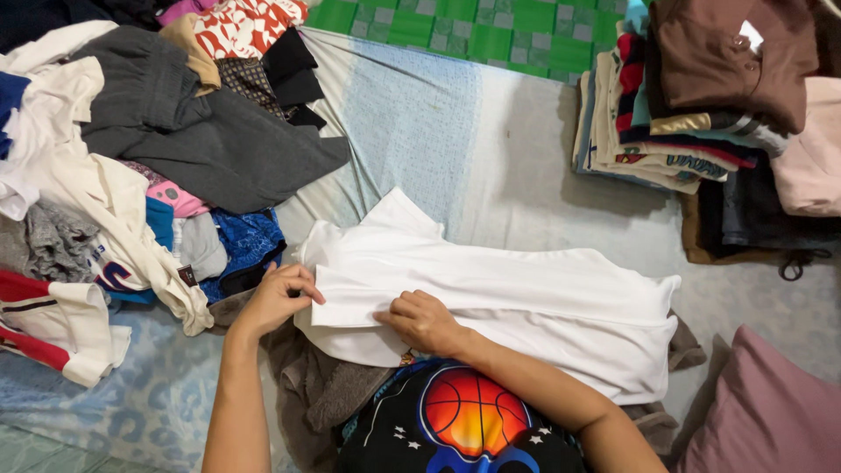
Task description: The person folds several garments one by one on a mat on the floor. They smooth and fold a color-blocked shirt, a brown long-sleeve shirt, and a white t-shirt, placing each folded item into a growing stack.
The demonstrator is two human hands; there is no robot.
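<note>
Now one white shirt (526,298) lies across the person's lap, long axis running left to right, collar end leftward; two hands work it; left hand (276,298) pinches the folded left edge, right hand (425,320) presses fingers curled on the fold; one loose clothes heap (131,149) crowds left, one folded stack (692,114) right, bare sheet (491,140) between.

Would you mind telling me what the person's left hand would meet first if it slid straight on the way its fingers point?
The left hand grips the folded edge of the white cloth shirt, fingers pointing right. Going on, it would probably meet the right hand, which presses the same fold close by; depth is hard to judge.
</note>
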